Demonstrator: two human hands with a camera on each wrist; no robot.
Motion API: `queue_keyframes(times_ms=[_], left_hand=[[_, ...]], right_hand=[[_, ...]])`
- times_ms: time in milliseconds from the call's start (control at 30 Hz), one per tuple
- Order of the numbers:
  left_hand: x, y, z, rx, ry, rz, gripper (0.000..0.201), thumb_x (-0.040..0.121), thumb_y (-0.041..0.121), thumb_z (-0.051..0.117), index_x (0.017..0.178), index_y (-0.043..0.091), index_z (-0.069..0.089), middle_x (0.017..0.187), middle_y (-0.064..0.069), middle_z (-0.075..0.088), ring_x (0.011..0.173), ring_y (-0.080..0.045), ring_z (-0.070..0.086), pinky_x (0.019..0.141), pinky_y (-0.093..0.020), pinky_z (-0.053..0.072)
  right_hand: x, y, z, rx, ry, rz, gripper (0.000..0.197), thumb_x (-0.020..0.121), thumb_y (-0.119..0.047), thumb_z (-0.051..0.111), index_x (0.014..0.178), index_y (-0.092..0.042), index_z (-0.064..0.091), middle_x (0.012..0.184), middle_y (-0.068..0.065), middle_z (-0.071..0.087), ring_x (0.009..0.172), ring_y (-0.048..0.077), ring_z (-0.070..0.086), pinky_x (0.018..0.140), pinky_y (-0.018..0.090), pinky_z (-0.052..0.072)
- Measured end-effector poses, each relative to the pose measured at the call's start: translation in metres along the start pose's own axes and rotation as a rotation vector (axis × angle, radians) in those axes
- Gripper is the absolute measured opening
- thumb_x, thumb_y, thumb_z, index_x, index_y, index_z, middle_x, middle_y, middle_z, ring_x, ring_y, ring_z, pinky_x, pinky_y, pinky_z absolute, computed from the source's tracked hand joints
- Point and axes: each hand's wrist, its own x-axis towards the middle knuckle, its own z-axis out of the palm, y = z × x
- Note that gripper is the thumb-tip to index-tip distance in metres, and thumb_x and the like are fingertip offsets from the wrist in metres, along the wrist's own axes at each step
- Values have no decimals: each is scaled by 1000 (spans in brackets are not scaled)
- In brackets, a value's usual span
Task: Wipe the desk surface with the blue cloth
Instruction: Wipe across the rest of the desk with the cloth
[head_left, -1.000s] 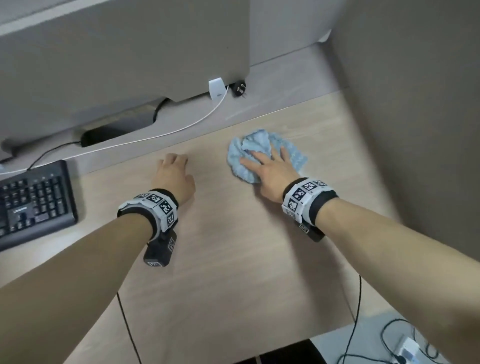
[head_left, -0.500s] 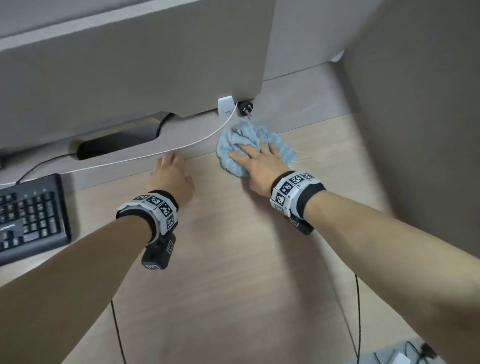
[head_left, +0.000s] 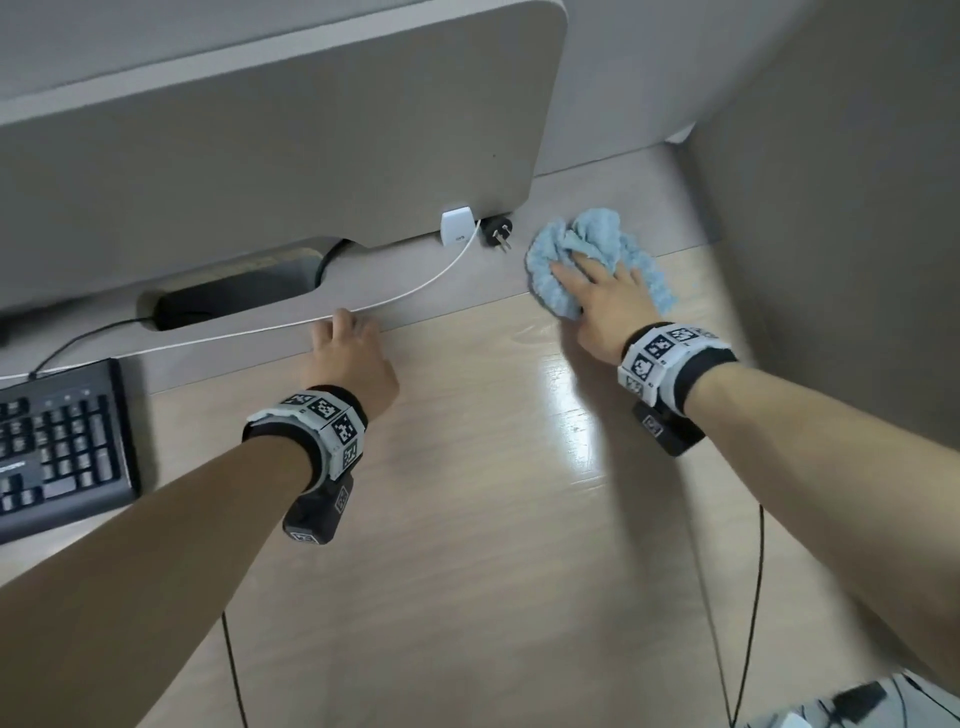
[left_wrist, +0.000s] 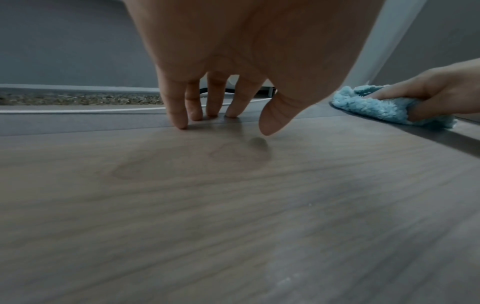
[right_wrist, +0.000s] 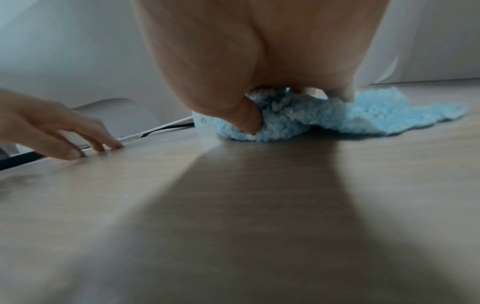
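Table (head_left: 467, 519) comes first as the biggest thing in view: one pale wood top, with a grey strip along its back edge below one grey partition panel (head_left: 260, 156). The blue cloth (head_left: 587, 244) lies bunched at the far right of it, straddling the seam between wood and grey strip, close to the corner by the right-hand wall.

The likeliest trouble is at that back strip. One black plug (head_left: 496, 234) lies loose just left of the cloth, beside one white adapter (head_left: 457, 228) with one white cable (head_left: 363, 306) trailing leftward; a wide sweep to the left could snag or drag them. The cloth is crumpled, so only part of it meets the wood and a pass could leave streaks. One black keyboard (head_left: 57, 447) sits well apart at the left edge, at little risk for now.

Two hands are at work. The right hand (head_left: 597, 306) presses flat on the cloth, its fingers (head_left: 563, 270) spread and straight, thumb dug into the pile. The left hand (head_left: 353, 358) holds nothing; its fingers (left_wrist: 179, 115) are slightly spread, the tips resting at the seam, touching or just beside the white cable.
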Motion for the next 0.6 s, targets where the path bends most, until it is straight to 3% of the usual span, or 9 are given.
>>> queue_keyframes(times_ms=[133,267,333,467,533,600], left_hand=[[1,-2,2,-8,19,16,37,81,16,51,118,13,48,128,-9,40,120,-35,35,94,-42,43],[-4,-5,8,1,53,35,40,80,17,53,119,14,46,130,-9,40,122,-35,34,94,-43,44],[-6,-5,8,9,71,49,41,79,17,54,119,15,45,130,-9,41,121,-36,34,95,-43,44],[-5,-4,4,-21,60,42,38,76,13,52,114,15,47,126,-8,42,119,-35,35,95,-43,43],[-4,-5,-1,-33,30,40,40,77,13,51,117,16,48,127,-7,42,120,-34,35,95,-42,44],[-2,-7,-5,-20,13,53,44,79,13,51,123,16,47,128,-7,42,122,-34,35,97,-41,42]], right_hand=[[24,39,-24,27,56,203,81,83,-7,53,153,-28,21,164,2,13,142,44,25,112,60,28],[57,31,-38,76,53,389,82,85,-10,55,155,-18,15,163,7,13,145,44,17,112,61,26],[62,6,-34,102,46,326,83,84,-5,51,156,-21,13,164,6,9,147,43,13,115,63,17],[26,-23,-9,14,-1,30,88,80,-4,52,156,-30,15,164,2,12,148,43,10,119,60,5],[10,-2,-2,-15,15,-8,88,78,-5,54,155,-30,19,163,2,17,146,43,18,119,59,10],[9,26,-7,-23,65,56,86,77,-6,56,153,-29,24,162,4,21,141,43,28,115,57,21]])
